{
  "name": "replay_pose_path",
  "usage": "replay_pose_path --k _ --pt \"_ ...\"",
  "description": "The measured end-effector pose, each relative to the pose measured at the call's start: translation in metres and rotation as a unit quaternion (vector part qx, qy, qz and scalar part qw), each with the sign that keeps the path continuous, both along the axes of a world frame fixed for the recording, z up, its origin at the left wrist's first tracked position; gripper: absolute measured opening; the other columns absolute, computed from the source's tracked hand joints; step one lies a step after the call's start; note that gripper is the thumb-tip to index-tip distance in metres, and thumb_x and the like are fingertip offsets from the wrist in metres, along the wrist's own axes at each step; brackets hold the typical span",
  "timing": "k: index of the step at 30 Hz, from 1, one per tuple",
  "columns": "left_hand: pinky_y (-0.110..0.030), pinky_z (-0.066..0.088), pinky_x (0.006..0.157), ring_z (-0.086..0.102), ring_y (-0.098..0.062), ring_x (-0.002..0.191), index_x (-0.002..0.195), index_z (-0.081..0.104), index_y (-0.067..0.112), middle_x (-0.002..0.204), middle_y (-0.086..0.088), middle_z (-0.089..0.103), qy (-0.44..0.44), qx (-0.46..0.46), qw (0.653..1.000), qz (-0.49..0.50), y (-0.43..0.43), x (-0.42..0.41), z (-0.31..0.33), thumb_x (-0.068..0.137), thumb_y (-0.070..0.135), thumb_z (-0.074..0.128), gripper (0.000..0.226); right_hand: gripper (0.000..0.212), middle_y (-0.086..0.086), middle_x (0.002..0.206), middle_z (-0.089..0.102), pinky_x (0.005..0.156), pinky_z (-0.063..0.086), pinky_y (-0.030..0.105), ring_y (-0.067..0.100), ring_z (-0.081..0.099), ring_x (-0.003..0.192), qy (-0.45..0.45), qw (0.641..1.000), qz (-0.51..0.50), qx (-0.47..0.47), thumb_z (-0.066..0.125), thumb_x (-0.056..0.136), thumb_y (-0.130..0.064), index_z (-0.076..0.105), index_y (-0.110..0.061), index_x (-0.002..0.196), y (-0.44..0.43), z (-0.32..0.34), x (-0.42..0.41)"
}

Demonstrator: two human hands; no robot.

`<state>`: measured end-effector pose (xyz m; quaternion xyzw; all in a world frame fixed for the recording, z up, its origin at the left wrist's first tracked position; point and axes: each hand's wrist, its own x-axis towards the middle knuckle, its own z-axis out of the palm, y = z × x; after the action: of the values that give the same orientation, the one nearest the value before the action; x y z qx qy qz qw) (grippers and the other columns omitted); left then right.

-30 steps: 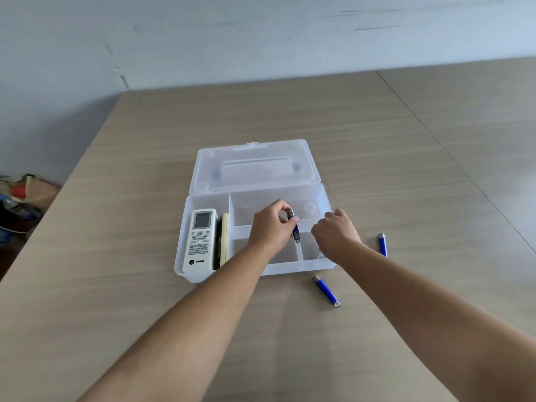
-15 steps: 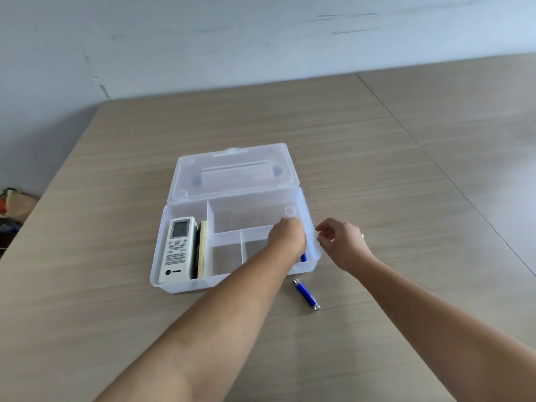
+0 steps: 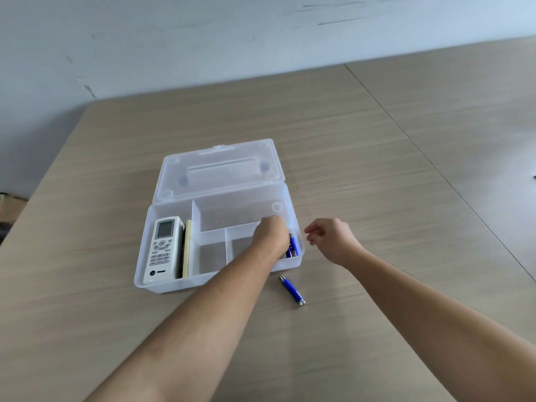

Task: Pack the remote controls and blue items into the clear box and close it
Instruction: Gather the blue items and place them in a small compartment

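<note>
The clear box lies open on the table, its lid folded back. A white remote lies in the left compartment, with a thin second remote on edge beside it. My left hand reaches down into the front right compartment, its fingers hidden. Blue items show right beside it in that compartment, and whether it grips one is unclear. My right hand hovers just right of the box, loosely curled, with nothing seen in it. Another blue item lies on the table in front of the box.
The wooden table has a seam running diagonally at the right. Its left edge drops off near the box, with clutter on the floor beyond. A pale wall stands behind.
My left hand has gone from above the box down into the front right compartment with the blue item. My right hand has drawn away to the right of the box.
</note>
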<state>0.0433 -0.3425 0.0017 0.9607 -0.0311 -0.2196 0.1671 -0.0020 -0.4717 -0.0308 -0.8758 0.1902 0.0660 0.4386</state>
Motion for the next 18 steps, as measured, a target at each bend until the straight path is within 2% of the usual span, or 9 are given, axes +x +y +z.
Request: replay_pose_path --k 2,4,7,10,12,13,15,16,18 --pt "-0.030 0.043 0.067 0.054 -0.026 0.080 0.087 0.059 0.003 0.092 -0.012 0.061 -0.067 0.001 0.997 -0.035 0.006 -0.002 0.007 0.088 -0.005 0.045 0.016 0.030 0.009 0.095 0.071 0.066 0.053 0.029 0.029 0.066 0.084 -0.014 0.999 -0.021 -0.034 0.042 0.085 -0.004 0.070 -0.013 0.091 -0.012 0.005 0.004" --pt "-0.033 0.049 0.065 0.058 -0.028 0.073 0.088 0.061 0.005 0.086 -0.012 0.069 -0.155 -0.039 0.983 -0.091 0.017 -0.011 0.007 0.087 0.003 0.048 0.013 0.029 0.012 0.099 0.070 0.069 0.050 0.028 0.029 0.063 0.085 -0.021 0.994 -0.035 -0.105 0.044 0.084 -0.005 0.070 -0.009 0.095 -0.026 0.008 0.005" --pt "-0.028 0.050 0.046 0.060 -0.029 0.051 0.079 0.062 0.006 0.060 -0.007 0.065 -0.296 -0.133 0.911 -0.253 0.039 -0.035 -0.008 0.080 0.011 0.045 0.018 0.026 0.016 0.105 0.068 0.073 0.043 0.027 0.033 0.061 0.097 0.010 0.983 -0.043 -0.179 0.048 0.082 -0.007 0.068 -0.006 0.098 -0.044 0.001 0.000" --pt "-0.022 0.045 0.035 0.057 -0.023 0.042 0.071 0.065 0.010 0.056 0.000 0.062 -0.312 -0.091 0.864 -0.384 0.060 -0.054 -0.041 0.073 0.014 0.042 0.024 0.025 0.017 0.114 0.058 0.077 0.044 0.031 0.035 0.057 0.102 0.068 0.972 -0.023 -0.225 0.053 0.085 -0.012 0.064 -0.005 0.107 -0.049 -0.014 -0.011" --pt "-0.023 0.046 0.035 0.062 -0.021 0.047 0.071 0.068 0.011 0.062 0.000 0.064 -0.276 -0.046 0.865 -0.417 0.064 -0.061 -0.056 0.069 0.008 0.050 0.019 0.026 0.017 0.114 0.053 0.079 0.046 0.034 0.036 0.056 0.100 0.084 0.968 -0.011 -0.237 0.053 0.086 -0.016 0.060 -0.005 0.109 -0.046 -0.022 -0.017" --pt "-0.023 0.049 0.037 0.065 -0.021 0.052 0.074 0.070 0.011 0.067 -0.001 0.066 -0.258 -0.030 0.866 -0.428 0.063 -0.063 -0.064 0.064 0.004 0.058 0.017 0.025 0.018 0.112 0.054 0.078 0.046 0.035 0.037 0.056 0.098 0.082 0.967 -0.007 -0.239 0.053 0.087 -0.017 0.059 -0.005 0.108 -0.043 -0.025 -0.019" --pt "-0.027 0.056 0.050 0.070 -0.023 0.067 0.088 0.073 0.009 0.082 -0.005 0.070 -0.249 -0.012 0.859 -0.447 0.058 -0.065 -0.075 0.061 -0.001 0.070 0.029 0.020 0.019 0.106 0.057 0.074 0.045 0.035 0.037 0.057 0.094 0.069 0.968 -0.005 -0.241 0.052 0.088 -0.013 0.056 -0.005 0.105 -0.035 -0.030 -0.023" --pt "-0.030 0.058 0.061 0.070 -0.026 0.079 0.097 0.072 0.008 0.091 -0.008 0.070 -0.232 0.000 0.861 -0.453 0.056 -0.066 -0.074 0.068 -0.002 0.068 0.031 0.017 0.019 0.102 0.058 0.071 0.044 0.034 0.036 0.057 0.090 0.064 0.969 -0.006 -0.240 0.051 0.087 -0.009 0.055 -0.005 0.103 -0.032 -0.031 -0.024" --pt "-0.038 0.051 0.083 0.061 -0.030 0.101 0.112 0.065 0.007 0.110 -0.012 0.063 -0.208 0.039 0.868 -0.448 0.053 -0.067 -0.074 0.087 -0.002 0.050 0.030 0.013 0.018 0.096 0.059 0.067 0.044 0.033 0.034 0.055 0.080 0.067 0.969 -0.009 -0.239 0.049 0.085 -0.004 0.052 -0.005 0.098 -0.025 -0.033 -0.028"
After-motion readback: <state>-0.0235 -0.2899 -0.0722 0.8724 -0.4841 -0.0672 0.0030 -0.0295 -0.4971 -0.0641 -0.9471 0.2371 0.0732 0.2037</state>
